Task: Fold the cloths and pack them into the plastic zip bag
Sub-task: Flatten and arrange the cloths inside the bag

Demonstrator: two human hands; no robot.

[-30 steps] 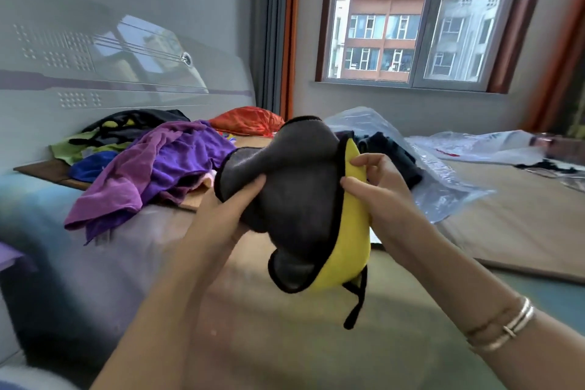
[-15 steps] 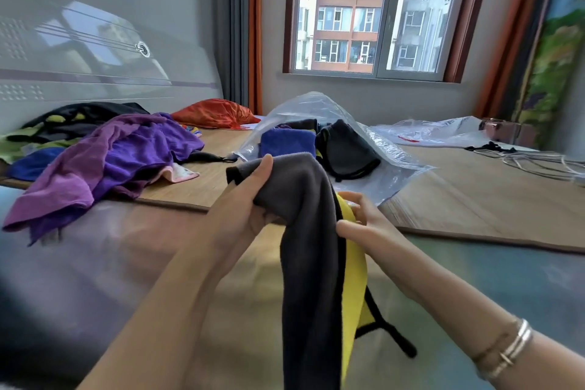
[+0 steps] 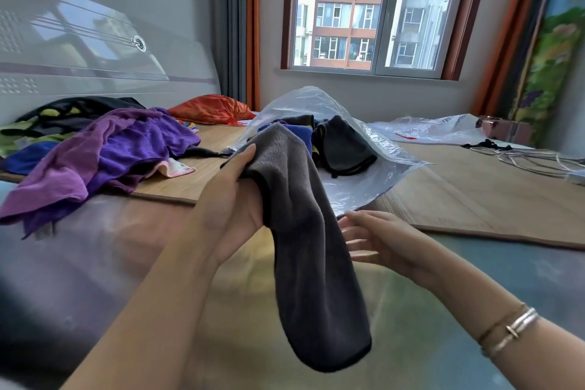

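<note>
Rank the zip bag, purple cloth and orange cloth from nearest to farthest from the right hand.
1. Zip bag, just beyond the right hand.
2. Purple cloth, far left on the mat.
3. Orange cloth, back by the curtain.

Room's pretty lived-in; a window at the back looks out on apartment blocks, with an orange curtain and a grey one just beside it on its left; a glossy grey headboard runs along the left; a woven bamboo mat covers the bed; white cables lie tangled on the mat at the far right; a colourful painted panel stands by the right wall.
</note>
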